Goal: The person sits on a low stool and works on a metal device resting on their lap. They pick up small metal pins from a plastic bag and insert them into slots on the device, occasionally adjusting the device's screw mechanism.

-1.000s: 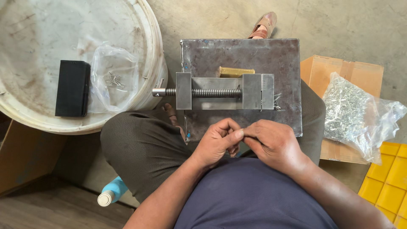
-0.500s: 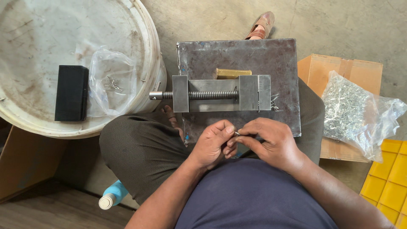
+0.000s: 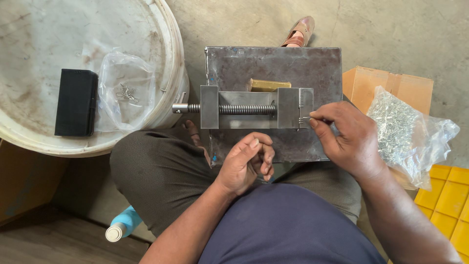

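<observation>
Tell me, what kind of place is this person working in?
It looks like a small workshop. A metal vise sits on a steel plate, a clear bag of tiny metal pieces lies on a cardboard box, and the right hand holds a small part at the vise.

**Supports and what sits on them**

Steel plate (image 3: 273,63) on my lap carries the vise (image 3: 254,107), brass block (image 3: 268,85) at its 12. White drum lid (image 3: 39,58) at my 10 holds a black box (image 3: 75,101) and clear bag (image 3: 124,90). Concrete floor (image 3: 400,34) beyond.
</observation>
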